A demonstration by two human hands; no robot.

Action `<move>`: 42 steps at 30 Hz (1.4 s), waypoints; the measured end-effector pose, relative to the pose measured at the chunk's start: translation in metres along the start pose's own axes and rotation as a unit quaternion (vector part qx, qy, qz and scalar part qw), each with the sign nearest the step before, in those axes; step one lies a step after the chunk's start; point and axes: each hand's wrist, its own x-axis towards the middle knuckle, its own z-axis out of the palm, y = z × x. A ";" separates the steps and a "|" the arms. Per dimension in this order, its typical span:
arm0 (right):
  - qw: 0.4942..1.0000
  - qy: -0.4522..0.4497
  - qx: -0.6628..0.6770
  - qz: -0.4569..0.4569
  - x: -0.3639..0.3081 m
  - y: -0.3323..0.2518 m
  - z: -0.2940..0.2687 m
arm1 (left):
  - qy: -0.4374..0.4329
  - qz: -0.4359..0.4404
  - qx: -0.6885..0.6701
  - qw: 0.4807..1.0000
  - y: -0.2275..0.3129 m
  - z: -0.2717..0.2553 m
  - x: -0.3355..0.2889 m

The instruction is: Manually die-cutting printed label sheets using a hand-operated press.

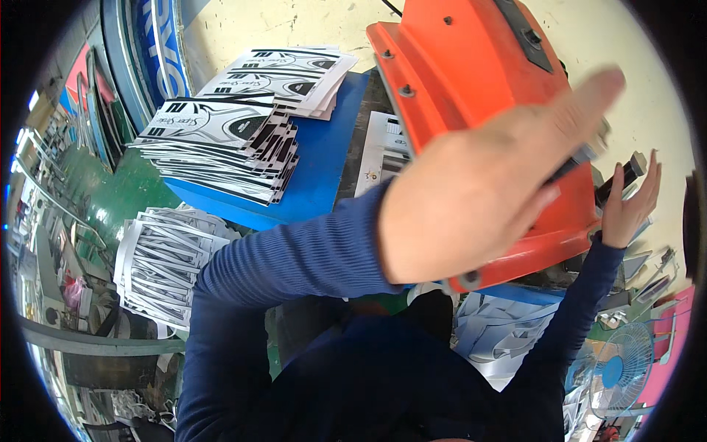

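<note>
My left hand [471, 191] reaches across the front of a large orange machine [449, 66]. Its fingers stretch toward the upper right, a little blurred, and nothing shows in them. My right hand [630, 202] is raised at the machine's right side, fingers apart. It is close beside a black handle [618, 180]; whether it touches the handle I cannot tell. Left of the machine, a white printed sheet [379, 151] lies on the dark bed, partly hidden by my left arm and the machine.
On a blue tabletop [324, 177] to the left lie stacks of black-and-white printed sheets [213, 147]. A fanned pile of white cut sheets [166, 265] is lower left. Paper offcuts [501, 331] lie below the machine. A blue fan [618, 365] stands lower right.
</note>
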 end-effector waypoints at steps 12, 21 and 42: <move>0.951 0.132 0.266 0.081 -0.013 0.003 0.033 | 0.090 -0.183 0.184 0.962 0.000 -0.063 -0.011; 0.949 0.136 0.285 0.007 -0.020 -0.021 0.030 | 0.082 -0.176 0.251 0.948 -0.016 -0.079 -0.032; 0.953 0.115 0.275 0.046 -0.017 0.014 0.032 | 0.147 -0.285 -0.145 0.936 -0.013 -0.073 -0.072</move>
